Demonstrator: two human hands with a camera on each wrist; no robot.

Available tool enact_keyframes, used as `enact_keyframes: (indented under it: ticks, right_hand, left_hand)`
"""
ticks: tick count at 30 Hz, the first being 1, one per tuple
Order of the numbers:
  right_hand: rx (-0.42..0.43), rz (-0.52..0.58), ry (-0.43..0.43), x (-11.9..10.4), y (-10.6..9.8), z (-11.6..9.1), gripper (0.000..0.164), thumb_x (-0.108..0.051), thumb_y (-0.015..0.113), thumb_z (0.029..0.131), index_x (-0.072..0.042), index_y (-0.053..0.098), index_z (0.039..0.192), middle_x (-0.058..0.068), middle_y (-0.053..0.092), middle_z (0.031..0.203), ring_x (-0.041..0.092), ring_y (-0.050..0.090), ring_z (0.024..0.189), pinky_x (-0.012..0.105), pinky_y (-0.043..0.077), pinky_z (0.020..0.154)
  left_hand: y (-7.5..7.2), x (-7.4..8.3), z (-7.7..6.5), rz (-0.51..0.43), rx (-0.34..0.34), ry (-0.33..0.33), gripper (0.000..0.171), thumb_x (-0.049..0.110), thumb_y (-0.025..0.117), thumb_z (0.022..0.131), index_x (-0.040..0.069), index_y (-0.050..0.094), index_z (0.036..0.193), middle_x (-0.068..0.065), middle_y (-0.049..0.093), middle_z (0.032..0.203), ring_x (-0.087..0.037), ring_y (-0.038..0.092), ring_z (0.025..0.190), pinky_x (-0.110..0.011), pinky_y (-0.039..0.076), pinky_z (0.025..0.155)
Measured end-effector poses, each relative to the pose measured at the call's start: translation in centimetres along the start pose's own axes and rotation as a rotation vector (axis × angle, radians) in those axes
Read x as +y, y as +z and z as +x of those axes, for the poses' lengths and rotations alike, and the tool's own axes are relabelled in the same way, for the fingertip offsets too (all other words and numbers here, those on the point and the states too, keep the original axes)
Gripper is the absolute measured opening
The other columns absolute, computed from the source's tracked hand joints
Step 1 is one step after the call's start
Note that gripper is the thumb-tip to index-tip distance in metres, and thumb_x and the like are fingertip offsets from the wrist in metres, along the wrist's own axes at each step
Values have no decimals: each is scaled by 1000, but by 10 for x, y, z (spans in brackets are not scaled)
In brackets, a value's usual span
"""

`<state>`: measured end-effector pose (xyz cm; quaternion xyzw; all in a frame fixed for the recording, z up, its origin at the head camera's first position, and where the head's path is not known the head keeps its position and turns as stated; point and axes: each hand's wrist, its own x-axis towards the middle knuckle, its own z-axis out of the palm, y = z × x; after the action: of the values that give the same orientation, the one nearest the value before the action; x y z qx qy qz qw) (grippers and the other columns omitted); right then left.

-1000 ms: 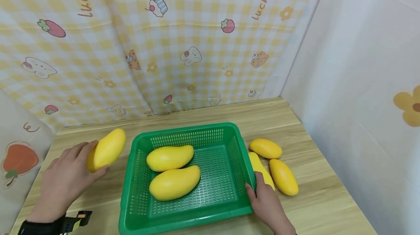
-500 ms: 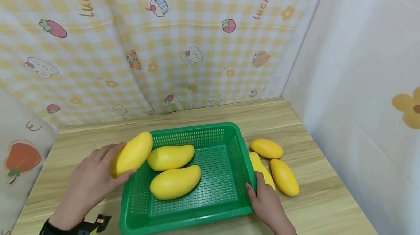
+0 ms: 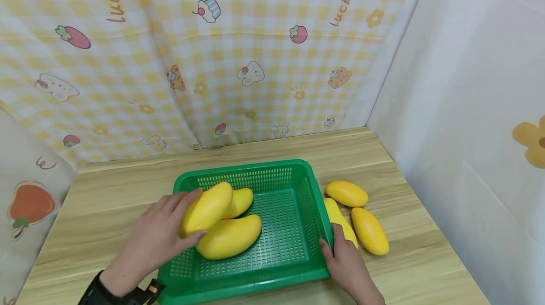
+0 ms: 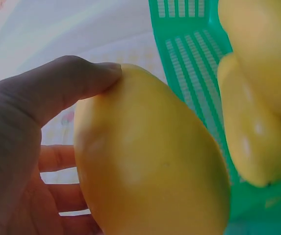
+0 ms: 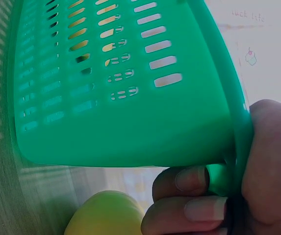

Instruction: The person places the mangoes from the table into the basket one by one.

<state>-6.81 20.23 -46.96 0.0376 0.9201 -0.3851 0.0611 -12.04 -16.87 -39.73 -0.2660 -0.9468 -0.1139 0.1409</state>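
Note:
My left hand [image 3: 163, 229] grips a yellow mango [image 3: 208, 208] over the left part of the green basket [image 3: 294, 272]. In the left wrist view the thumb lies on the upper end of that mango [image 4: 155, 152], with the fingers behind it. Inside the basket lie two more mangoes: the front one [image 3: 232, 236] shows almost whole, while the held fruit partly covers the back one [image 3: 240, 202]. At the basket's right rim my right hand [image 3: 347, 262] holds on, its fingers curled round the edge [image 5: 238, 107] in the right wrist view.
Right of the basket, three mangoes lie on the wooden table [image 3: 408, 248]: a far one [image 3: 347, 194], a near one [image 3: 369, 230], and one [image 3: 338, 220] against the basket wall, partly hidden by my right hand. A checked cloth [image 3: 255, 101] hangs behind the table.
My left hand has carried its mango rightward, from beside the basket to over its left part. The right hand stays on the rim, and the other mangoes have not moved.

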Motion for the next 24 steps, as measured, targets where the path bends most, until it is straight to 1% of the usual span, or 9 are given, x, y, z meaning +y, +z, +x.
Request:
enact_keyframes:
  ticks: [4, 8, 13, 15, 19, 22, 24]
  right_hand:
    - [-1, 9, 1, 0, 0, 0, 38, -13, 56, 97, 3, 41, 127, 6, 62, 82, 9, 57, 65, 27, 47, 54]
    - [1, 10, 1, 0, 0, 0, 37, -13, 56, 97, 3, 41, 127, 6, 62, 83, 9, 57, 65, 28, 47, 54]
    - [1, 10, 10, 0, -1, 0, 38, -14, 56, 97, 2, 41, 128, 7, 63, 85, 9, 57, 66, 28, 48, 55]
    - [-2, 14, 14, -1, -1, 1, 38, -14, 56, 97, 2, 41, 128, 7, 63, 85, 10, 58, 66, 28, 48, 55]
    - [-6, 21, 20, -2, -1, 1, 38, -15, 56, 98, 1, 41, 129, 7, 63, 86, 10, 58, 67, 27, 48, 55]
    - [-11, 23, 21, -2, -1, 1, 38, -14, 56, 98, 1, 40, 129, 7, 63, 86, 9, 57, 66, 27, 48, 55]
    - [-13, 25, 23, -2, 0, 1, 38, -14, 56, 98, 2, 40, 129, 7, 63, 85, 9, 57, 66, 27, 48, 55]
  left_hand:
    - [6, 13, -1, -10, -11, 57, 82, 44, 83, 68, 8, 51, 134, -13, 62, 110, -33, 60, 96, -49, 52, 72]
    - [10, 23, -3, -14, -20, 96, 80, 45, 83, 67, 9, 54, 133, -9, 62, 108, -27, 60, 93, -42, 53, 65]
    - [10, 30, -5, -41, -44, 122, 79, 45, 81, 69, 11, 53, 134, -6, 62, 109, -23, 59, 92, -40, 52, 68]
    - [10, 32, -6, -60, -66, 126, 78, 46, 79, 70, 12, 53, 134, -5, 62, 111, -23, 59, 95, -41, 52, 73]
    - [11, 34, -6, -92, -132, 112, 77, 49, 77, 73, 13, 51, 136, -6, 62, 115, -27, 60, 101, -47, 51, 79]
    - [13, 35, -6, -111, -172, 92, 77, 49, 76, 73, 13, 51, 136, -7, 62, 117, -29, 60, 101, -49, 51, 78]
    - [14, 34, -6, -128, -187, 92, 76, 49, 75, 74, 12, 51, 136, -8, 61, 117, -29, 60, 101, -49, 51, 77]
